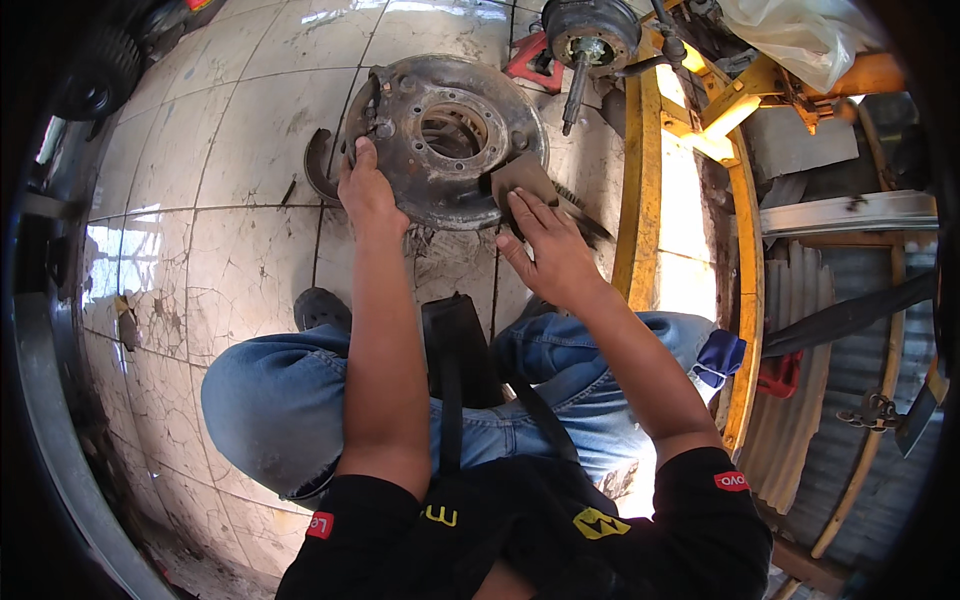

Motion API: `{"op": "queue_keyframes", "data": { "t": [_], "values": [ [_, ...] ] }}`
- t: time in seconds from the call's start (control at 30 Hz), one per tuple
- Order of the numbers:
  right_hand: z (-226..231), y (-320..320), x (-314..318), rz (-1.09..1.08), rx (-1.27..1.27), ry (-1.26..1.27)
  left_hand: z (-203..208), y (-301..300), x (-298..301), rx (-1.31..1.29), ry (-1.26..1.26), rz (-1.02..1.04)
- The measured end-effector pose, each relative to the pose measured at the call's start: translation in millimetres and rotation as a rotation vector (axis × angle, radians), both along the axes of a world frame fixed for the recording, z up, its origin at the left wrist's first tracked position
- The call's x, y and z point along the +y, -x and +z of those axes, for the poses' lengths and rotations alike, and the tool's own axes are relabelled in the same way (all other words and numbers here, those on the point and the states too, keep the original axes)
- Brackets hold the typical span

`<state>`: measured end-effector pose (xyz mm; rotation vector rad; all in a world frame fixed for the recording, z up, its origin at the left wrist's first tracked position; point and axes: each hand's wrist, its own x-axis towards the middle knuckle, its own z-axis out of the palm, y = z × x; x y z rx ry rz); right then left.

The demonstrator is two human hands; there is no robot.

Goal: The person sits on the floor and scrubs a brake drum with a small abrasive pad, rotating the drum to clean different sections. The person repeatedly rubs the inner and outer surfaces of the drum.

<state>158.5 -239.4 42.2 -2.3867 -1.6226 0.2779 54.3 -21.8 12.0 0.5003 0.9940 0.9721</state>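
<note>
A round, dark metal brake backing plate (410,165) with a large centre hole and a ring of small bolt holes rests on the tiled floor before me. My left hand (370,197) is closed around its left edge, with the thumb on top. My right hand (548,245) presses a brown sheet, which looks like sandpaper (522,178), against the plate's lower right edge; the fingers lie over the sheet. What looks like a wire brush (585,220) lies just beyond that hand, partly hidden. Left of the plate is a curved metal brake shoe (318,165).
Along the right stands a yellow metal frame (645,170). At the far side are a brake drum with a shaft (590,35) and a red stand (533,62). A black tyre (95,75) is at the far left. Corrugated sheets (800,370) lean at right.
</note>
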Motion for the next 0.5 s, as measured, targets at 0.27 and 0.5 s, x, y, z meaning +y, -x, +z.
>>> {"op": "queue_keyframes", "data": {
  "t": [0.27, 0.5],
  "values": [
    [13.8, -26.0, 24.0, 0.207, -0.309, 0.189, -3.9, 0.7, 2.1, -0.02, -0.007, -0.018],
    [-19.5, -10.0, 25.5, 0.242, -0.231, 0.055, 2.7, -2.1, -4.2, -0.025, -0.023, 0.022]
  ]
}}
